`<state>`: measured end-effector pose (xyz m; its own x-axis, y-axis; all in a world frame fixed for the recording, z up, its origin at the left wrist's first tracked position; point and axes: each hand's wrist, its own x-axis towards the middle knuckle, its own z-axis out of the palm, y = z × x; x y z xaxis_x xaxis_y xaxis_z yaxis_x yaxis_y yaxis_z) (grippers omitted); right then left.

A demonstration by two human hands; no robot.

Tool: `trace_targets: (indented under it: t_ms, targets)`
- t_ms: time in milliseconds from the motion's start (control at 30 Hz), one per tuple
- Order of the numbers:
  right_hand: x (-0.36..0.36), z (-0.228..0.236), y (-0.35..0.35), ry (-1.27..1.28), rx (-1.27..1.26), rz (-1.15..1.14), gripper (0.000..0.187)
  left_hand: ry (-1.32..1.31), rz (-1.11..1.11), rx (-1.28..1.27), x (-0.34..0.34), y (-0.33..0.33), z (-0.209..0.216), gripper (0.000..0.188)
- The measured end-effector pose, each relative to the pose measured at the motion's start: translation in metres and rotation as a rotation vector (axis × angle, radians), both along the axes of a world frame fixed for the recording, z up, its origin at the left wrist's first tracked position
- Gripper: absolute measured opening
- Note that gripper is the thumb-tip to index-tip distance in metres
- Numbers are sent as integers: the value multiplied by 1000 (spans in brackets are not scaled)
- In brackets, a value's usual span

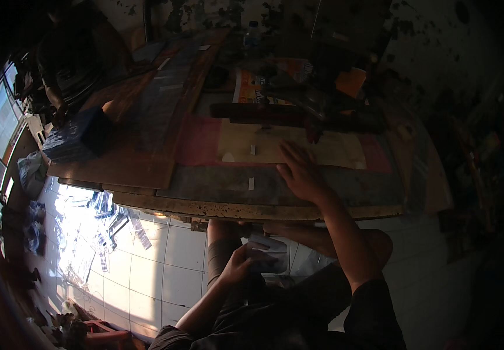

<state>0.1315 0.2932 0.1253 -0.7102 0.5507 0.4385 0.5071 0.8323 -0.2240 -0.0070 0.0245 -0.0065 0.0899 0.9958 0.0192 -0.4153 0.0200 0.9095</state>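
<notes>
My left hand (242, 263) is low over my lap below the table edge, its fingers closed on a pale grey-white flat packet (276, 256); the dim light hides what it is made of. On the tabletop my right hand (302, 172) rests with fingers stretched out, touching the front edge of a long yellowish sheet (336, 153). Pink areas (196, 143) show at both ends of that sheet. One small white piece (253, 150) lies on the sheet, and another white piece (251, 184) is on the grey table surface (211, 185) nearer me.
A long dark bar (263, 112) crosses behind the sheet, with dark metal parts beyond it. At left, a brown board (129, 157) carries a dark blue plastic-wrapped bundle (74, 137); another person (77, 58) is there. Silvery strips (109, 219) litter the tiled floor. A bottle (252, 35) stands far back.
</notes>
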Motion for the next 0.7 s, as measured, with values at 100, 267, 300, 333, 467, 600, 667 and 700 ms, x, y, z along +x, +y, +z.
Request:
trace_targets:
  t_ms: [100, 267, 300, 333, 467, 600, 667, 700]
  targets:
    - [2, 8, -7, 62, -19, 61, 50, -2, 7, -8, -1, -2, 4, 39]
    - [14, 13, -22, 114, -37, 75, 43, 4, 10, -26, -1, -4, 2, 40]
    - [14, 13, -23, 123, -41, 74, 42, -8, 8, -12, -1, -4, 0, 40]
    - [15, 12, -23, 110, -45, 68, 41, -18, 5, 4, -1, -4, 0, 39]
    - [14, 8, -21, 81, -44, 58, 41, -69, 48, 9, 2, -4, 1, 34]
    - [14, 7, -21, 65, -40, 49, 41, -39, 42, 13, 1, -3, 2, 37]
    - [14, 7, -21, 65, -48, 52, 41, -34, 39, 13, 1, -3, 2, 38]
    - [14, 7, -21, 65, -52, 54, 42, -41, 41, 17, 1, -2, 1, 38]
